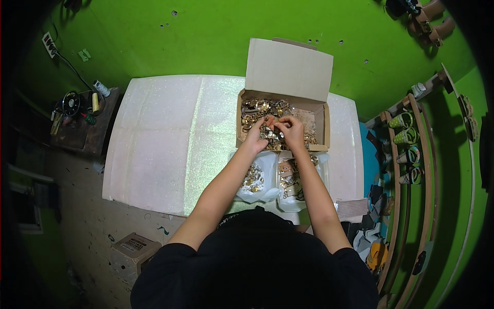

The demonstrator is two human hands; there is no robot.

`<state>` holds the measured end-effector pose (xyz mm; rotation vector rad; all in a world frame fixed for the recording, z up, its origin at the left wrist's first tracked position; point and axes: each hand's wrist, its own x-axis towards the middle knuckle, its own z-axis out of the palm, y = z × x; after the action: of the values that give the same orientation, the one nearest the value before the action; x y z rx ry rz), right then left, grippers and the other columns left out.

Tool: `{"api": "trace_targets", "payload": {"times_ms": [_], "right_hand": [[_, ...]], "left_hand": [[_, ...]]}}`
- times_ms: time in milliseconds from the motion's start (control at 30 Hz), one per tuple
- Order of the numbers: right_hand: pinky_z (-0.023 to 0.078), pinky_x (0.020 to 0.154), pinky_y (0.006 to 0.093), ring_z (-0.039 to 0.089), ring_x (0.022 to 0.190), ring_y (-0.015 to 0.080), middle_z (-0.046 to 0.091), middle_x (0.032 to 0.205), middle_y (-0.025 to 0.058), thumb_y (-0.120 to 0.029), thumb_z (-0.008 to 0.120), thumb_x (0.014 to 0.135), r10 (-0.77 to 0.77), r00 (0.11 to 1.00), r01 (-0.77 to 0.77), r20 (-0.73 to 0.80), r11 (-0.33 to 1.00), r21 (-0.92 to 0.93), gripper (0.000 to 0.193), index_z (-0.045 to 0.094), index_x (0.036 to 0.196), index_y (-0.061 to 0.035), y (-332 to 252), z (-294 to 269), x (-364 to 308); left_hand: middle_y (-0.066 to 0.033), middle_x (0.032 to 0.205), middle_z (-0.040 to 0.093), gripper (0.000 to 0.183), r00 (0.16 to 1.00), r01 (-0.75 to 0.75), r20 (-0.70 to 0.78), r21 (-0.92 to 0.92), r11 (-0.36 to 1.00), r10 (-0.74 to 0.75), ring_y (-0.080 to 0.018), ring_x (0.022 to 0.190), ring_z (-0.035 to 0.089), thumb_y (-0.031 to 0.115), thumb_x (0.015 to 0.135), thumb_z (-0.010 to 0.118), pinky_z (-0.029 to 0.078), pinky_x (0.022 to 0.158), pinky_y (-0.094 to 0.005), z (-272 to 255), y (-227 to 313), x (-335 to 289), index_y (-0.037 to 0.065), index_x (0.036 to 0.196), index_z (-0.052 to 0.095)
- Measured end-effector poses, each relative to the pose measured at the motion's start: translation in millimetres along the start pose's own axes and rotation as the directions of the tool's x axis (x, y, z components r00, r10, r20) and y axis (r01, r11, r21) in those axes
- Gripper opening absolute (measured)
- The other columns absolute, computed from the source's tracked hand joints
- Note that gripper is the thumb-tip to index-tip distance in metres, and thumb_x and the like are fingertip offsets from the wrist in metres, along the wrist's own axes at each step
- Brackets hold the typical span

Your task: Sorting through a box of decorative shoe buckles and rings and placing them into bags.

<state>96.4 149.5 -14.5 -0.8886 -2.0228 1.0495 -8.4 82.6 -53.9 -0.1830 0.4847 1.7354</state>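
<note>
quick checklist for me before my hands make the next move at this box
1. Lid folded back, away from the hands: ok, it stands open at the far side.
2. Box stocked: ok, small metal pieces are heaped mostly toward its left.
3. Both hands at the box: ok, left hand and right hand are close together over the pieces.
4. Piece between the fingers identified: cannot tell, too small.
5. Left tub visible, with pieces inside: ok.
6. Right tub fully in view: not ok, the right forearm crosses it.
</note>
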Motion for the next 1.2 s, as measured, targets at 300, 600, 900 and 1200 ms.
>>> {"api": "trace_targets", "payload": {"times_ms": [300,600,900,1200], "right_hand": [[0.045,0.054,0.0250,0.058,0.058,0.0150,0.060,0.068,0.0100,-0.005,0.065,0.065,-0.108,0.991,0.107,-0.082,0.994,-0.019,0.012,0.061,0.074,0.0020,-0.4,-2.2,0.3],[0.045,0.057,0.0281,0.057,0.061,0.0213,0.059,0.070,0.0116,-0.006,0.059,0.071,-0.223,0.972,0.213,-0.077,0.970,-0.121,0.008,0.060,0.075,0.0003,-2.4,-2.9,0.2],[0.045,0.063,0.0286,0.058,0.066,0.0218,0.060,0.072,0.0108,-0.006,0.059,0.070,-0.200,0.976,0.195,-0.090,0.979,-0.058,0.012,0.062,0.082,-0.0012,1.0,-2.5,1.9],[0.044,0.060,0.0239,0.055,0.065,0.0114,0.060,0.075,0.0080,-0.007,0.061,0.072,-0.045,0.998,0.046,-0.036,0.997,0.054,0.013,0.060,0.082,0.0021,4.9,-2.9,4.1]], "left_hand": [[-0.0090,0.096,0.056,0.021,1.000,0.001,0.020,-0.075,0.997,0.000,-0.0195,0.087,0.055,0.016,0.086,0.043,0.048,0.075,-0.0290,-0.6,-0.2,0.1,0.001,0.099,0.050],[-0.0064,0.092,0.058,0.023,0.999,-0.011,0.030,-0.043,0.999,0.012,-0.0167,0.082,0.054,0.019,0.087,0.039,0.046,0.074,-0.0292,-0.4,-2.2,2.0,0.003,0.099,0.050],[-0.0068,0.093,0.058,0.024,0.999,0.010,0.045,-0.057,0.998,-0.007,-0.0163,0.082,0.055,0.019,0.087,0.039,0.046,0.073,-0.0285,-5.3,-1.0,5.0,0.003,0.100,0.050],[-0.0067,0.092,0.059,0.023,1.000,0.002,0.029,-0.030,1.000,-0.001,-0.0161,0.083,0.055,0.020,0.088,0.038,0.046,0.073,-0.0290,-0.7,-0.7,-0.1,0.003,0.099,0.050]]}}
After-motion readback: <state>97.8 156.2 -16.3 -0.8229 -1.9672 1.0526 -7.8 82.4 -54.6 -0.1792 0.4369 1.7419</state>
